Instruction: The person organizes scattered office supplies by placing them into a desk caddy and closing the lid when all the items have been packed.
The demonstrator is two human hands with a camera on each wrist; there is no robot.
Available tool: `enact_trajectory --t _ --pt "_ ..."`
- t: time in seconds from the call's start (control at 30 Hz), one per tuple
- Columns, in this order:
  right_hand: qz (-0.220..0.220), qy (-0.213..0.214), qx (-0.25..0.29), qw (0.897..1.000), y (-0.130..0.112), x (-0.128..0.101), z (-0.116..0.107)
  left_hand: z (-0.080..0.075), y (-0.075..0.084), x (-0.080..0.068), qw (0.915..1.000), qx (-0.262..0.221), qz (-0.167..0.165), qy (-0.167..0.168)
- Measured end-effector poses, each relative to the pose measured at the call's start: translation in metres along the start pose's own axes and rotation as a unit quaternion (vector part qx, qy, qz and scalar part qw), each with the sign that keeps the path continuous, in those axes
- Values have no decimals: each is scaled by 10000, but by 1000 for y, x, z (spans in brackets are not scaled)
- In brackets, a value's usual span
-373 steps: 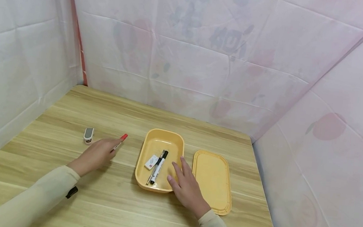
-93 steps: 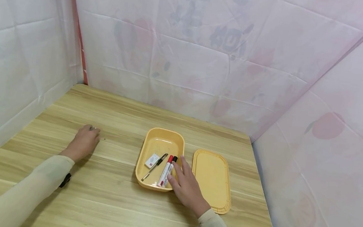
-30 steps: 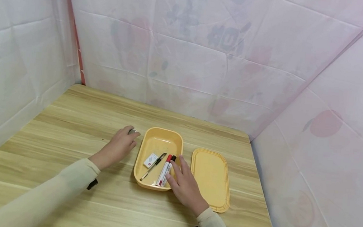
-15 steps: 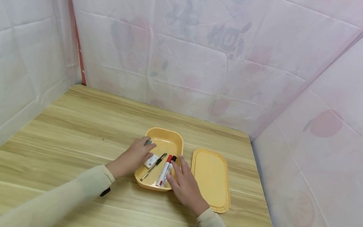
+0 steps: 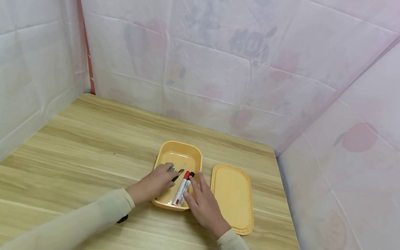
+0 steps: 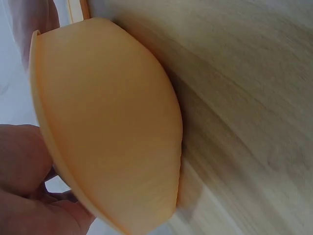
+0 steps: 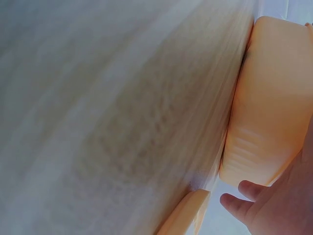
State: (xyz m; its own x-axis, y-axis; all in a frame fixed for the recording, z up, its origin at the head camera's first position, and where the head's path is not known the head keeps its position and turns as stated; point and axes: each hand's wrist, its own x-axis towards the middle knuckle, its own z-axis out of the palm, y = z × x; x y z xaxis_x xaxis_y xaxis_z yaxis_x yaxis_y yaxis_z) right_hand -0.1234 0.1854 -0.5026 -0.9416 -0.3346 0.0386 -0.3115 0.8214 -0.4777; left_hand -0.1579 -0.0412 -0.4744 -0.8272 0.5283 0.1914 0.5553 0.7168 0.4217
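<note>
In the head view my left hand [image 5: 157,181] reaches over the near-left rim of the yellow plastic box [image 5: 180,144], its fingers pinching a small white-and-grey object [image 5: 172,169] low inside. That object is mostly covered by the fingers. Beneath the same hand, a black gel pen [image 5: 180,172] shows only in part, and the white eraser is hidden. A red-capped marker [image 5: 181,190] and a black-capped marker [image 5: 191,176] lie side by side at the box's right. My right hand [image 5: 208,209] rests at the right rim, fingers extended. From the left wrist, the box's outer wall [image 6: 107,117] hides its contents.
The yellow lid [image 5: 234,199] lies flat just right of the box, partly behind the right hand. Both stand on a wood-grain table [image 5: 88,131], enclosed at the back and sides by pale printed curtains [image 5: 209,62].
The left hand has carried the small white-and-grey object from the table's left into the box. Earlier, the red marker joined the other items there. The right hand has stayed at the rim.
</note>
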Motion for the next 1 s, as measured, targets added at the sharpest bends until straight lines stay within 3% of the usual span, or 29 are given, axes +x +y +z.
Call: enact_trajectory --t 0.27,0.67,1.0 --pt "-25 13 62 10000 -1 -1 0 10 2 0 9993 8 369 13" --pt "-56 6 82 10000 -1 0 0 13 8 6 9980 45 332 -541" --pt "-123 10 25 9999 -1 0 -1 17 12 11 9967 264 502 -583"
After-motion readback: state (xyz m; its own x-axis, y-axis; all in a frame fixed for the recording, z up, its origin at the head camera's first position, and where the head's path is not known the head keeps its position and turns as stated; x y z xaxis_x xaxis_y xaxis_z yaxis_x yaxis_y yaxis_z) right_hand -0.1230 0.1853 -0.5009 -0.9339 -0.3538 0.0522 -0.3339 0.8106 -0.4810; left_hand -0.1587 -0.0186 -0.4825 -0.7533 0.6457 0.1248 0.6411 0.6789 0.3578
